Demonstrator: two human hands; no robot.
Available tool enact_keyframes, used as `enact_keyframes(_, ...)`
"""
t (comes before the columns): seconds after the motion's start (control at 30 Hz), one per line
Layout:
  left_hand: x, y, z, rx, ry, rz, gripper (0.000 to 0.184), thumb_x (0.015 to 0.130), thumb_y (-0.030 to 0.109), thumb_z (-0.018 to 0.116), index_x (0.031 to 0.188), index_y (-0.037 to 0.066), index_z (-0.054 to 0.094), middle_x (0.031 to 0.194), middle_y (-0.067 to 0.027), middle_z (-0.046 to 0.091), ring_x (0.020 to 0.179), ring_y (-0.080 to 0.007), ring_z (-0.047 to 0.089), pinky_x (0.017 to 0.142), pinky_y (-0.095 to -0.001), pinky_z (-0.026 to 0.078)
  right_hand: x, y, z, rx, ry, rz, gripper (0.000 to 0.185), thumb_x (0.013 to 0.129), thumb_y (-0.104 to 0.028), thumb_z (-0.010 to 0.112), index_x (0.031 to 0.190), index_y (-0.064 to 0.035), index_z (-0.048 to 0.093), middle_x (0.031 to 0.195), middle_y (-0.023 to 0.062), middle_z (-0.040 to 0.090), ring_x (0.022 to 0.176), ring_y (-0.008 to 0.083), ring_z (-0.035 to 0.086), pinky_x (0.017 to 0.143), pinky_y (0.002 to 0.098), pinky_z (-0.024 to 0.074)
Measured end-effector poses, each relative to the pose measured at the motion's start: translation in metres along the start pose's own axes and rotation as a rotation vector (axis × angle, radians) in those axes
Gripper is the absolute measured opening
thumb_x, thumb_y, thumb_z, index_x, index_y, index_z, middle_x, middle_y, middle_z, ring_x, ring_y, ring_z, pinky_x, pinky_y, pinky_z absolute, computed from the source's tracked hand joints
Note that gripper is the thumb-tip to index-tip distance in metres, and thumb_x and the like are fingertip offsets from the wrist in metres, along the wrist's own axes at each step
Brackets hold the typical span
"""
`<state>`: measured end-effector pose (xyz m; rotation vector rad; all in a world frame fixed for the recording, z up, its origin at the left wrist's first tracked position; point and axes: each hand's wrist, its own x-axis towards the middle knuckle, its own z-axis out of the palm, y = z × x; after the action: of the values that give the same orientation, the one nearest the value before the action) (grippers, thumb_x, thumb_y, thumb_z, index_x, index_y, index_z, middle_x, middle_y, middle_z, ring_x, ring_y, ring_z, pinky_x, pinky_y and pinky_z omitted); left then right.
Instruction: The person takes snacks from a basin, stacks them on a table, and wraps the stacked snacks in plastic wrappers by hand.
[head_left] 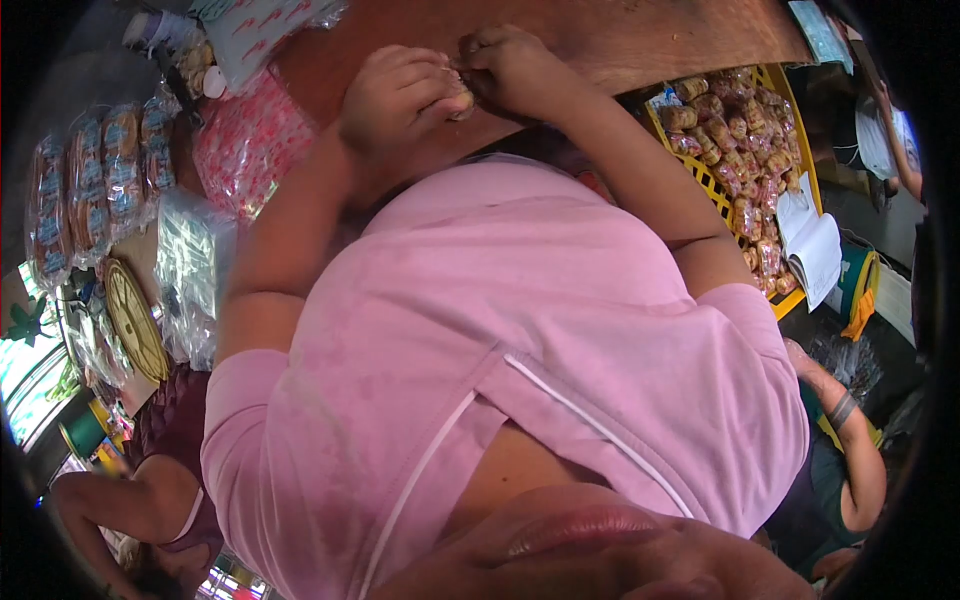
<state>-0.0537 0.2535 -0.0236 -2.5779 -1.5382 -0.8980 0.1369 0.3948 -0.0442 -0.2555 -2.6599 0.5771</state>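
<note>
My left hand (402, 92) is closed, its fingers curled round a small pale, pinkish piece (461, 112) of which only a bit shows. My right hand (508, 72) is closed close beside it, fingertips pinched at the top of the same small piece. Whether the piece is a wrapped snack I cannot make out, since the fingers cover most of it. Both hands are over the brown wooden table (640, 35), near its front edge.
On the right stands a yellow crate (795, 125) full of small wrapped snacks (740, 135), with an open notebook (808, 245) at its edge. A pink-and-white plastic bag (250, 145) and packed bread-like goods (105, 185) are at left. Other people are behind on both sides.
</note>
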Motion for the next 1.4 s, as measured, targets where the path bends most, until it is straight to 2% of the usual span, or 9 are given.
enact_keyframes(0.27, -0.011, 0.028, -0.027, 0.173, -0.299, -0.069, 0.059, 0.096, 0.040, 0.064, 0.149, 0.014, 0.054, 0.155, -0.0060, 0.053, 0.146, -0.0248, 0.046, 0.121, -0.0536, 0.029, 0.003, 0.009, -0.003, 0.050, -0.045, 0.038, 0.023, 0.087, -0.014, 0.072, 0.107, -0.0059, 0.075, 0.112, 0.0125, 0.071, 0.105, 0.0350, 0.065, 0.096, 0.0448, 0.0520)
enact_keyframes(0.43, 0.033, 0.025, -0.015, 0.248, -0.372, -0.057, 0.077, 0.095, 0.062, 0.055, 0.152, 0.011, 0.050, 0.160, -0.0076, 0.047, 0.150, -0.0268, 0.040, 0.124, -0.0583, 0.021, -0.006, 0.033, -0.076, -0.050, 0.263, 0.066, 0.035, 0.093, -0.018, 0.071, 0.127, -0.0095, 0.071, 0.124, 0.0162, 0.069, 0.116, 0.0362, 0.063, 0.104, 0.0428, 0.0482)
enact_keyframes(0.5, 0.056, 0.021, -0.005, 0.261, -0.397, -0.046, 0.082, 0.094, 0.066, 0.054, 0.154, 0.010, 0.048, 0.162, -0.0085, 0.044, 0.152, -0.0269, 0.036, 0.125, -0.0580, 0.020, -0.007, 0.062, -0.107, 0.135, 0.470, 0.099, 0.031, 0.093, -0.031, 0.071, 0.110, -0.0062, 0.077, 0.114, 0.0184, 0.072, 0.106, 0.0391, 0.065, 0.097, 0.0505, 0.0507)
enact_keyframes(0.57, 0.082, 0.012, 0.009, 0.296, -0.459, -0.046, 0.086, 0.093, 0.067, 0.055, 0.155, 0.009, 0.046, 0.164, -0.0095, 0.041, 0.154, -0.0267, 0.033, 0.126, -0.0573, 0.018, -0.006, 0.083, -0.151, 0.322, 0.505, 0.216, 0.025, 0.086, -0.012, 0.068, 0.105, 0.0036, 0.065, 0.098, 0.0157, 0.066, 0.098, 0.0310, 0.065, 0.087, 0.0417, 0.0514)
enact_keyframes(0.73, 0.131, -0.001, 0.029, 0.275, -0.368, 0.081, 0.069, 0.093, 0.068, 0.055, 0.125, 0.008, 0.065, 0.132, -0.0126, 0.061, 0.128, -0.0298, 0.055, 0.107, -0.0546, 0.039, -0.037, 0.233, -0.168, -0.076, 0.687, 0.558, 0.027, 0.097, -0.021, 0.065, 0.111, 0.0003, 0.072, 0.087, 0.0051, 0.070, 0.083, 0.0189, 0.068, 0.075, 0.0361, 0.0543)
enact_keyframes(0.93, 0.129, -0.014, 0.047, 0.089, -0.196, 0.144, 0.050, 0.090, 0.064, 0.063, 0.083, 0.014, 0.065, 0.082, -0.0060, 0.064, 0.082, -0.0311, 0.065, 0.076, -0.0466, 0.050, 0.003, 0.158, -0.180, 0.942, 0.699, 1.039, 0.025, 0.101, -0.025, 0.060, 0.096, -0.0045, 0.072, 0.084, 0.0055, 0.071, 0.070, 0.0195, 0.067, 0.065, 0.0346, 0.0529)
enact_keyframes(1.03, 0.119, -0.016, 0.052, 0.072, -0.187, 0.125, 0.050, 0.088, 0.065, 0.065, 0.084, 0.015, 0.065, 0.083, -0.0054, 0.064, 0.083, -0.0308, 0.066, 0.075, -0.0450, 0.051, -0.001, 0.193, -0.162, 0.993, 0.749, 0.786, 0.024, 0.101, -0.027, 0.061, 0.097, -0.0064, 0.072, 0.083, 0.0046, 0.070, 0.070, 0.0187, 0.066, 0.065, 0.0351, 0.0534)
enact_keyframes(1.23, 0.119, -0.015, 0.034, 0.057, -0.324, 0.221, 0.058, 0.082, 0.069, 0.069, 0.094, 0.013, 0.066, 0.095, -0.0067, 0.065, 0.095, -0.0291, 0.065, 0.078, -0.0434, 0.051, -0.050, 0.201, -0.143, -0.374, 0.507, 0.728, 0.030, 0.092, -0.035, 0.072, 0.103, -0.0087, 0.080, 0.100, 0.0168, 0.075, 0.099, 0.0355, 0.069, 0.091, 0.0429, 0.0539)
enact_keyframes(1.4, 0.130, -0.018, 0.048, -0.020, -0.232, 0.039, 0.061, 0.080, 0.066, 0.075, 0.099, 0.009, 0.068, 0.095, -0.0093, 0.065, 0.088, -0.0301, 0.064, 0.075, -0.0433, 0.052, -0.073, 0.209, -0.123, -0.399, 0.599, 0.645, 0.031, 0.091, -0.036, 0.074, 0.088, -0.0050, 0.080, 0.093, 0.0170, 0.074, 0.090, 0.0361, 0.070, 0.084, 0.0446, 0.0547)
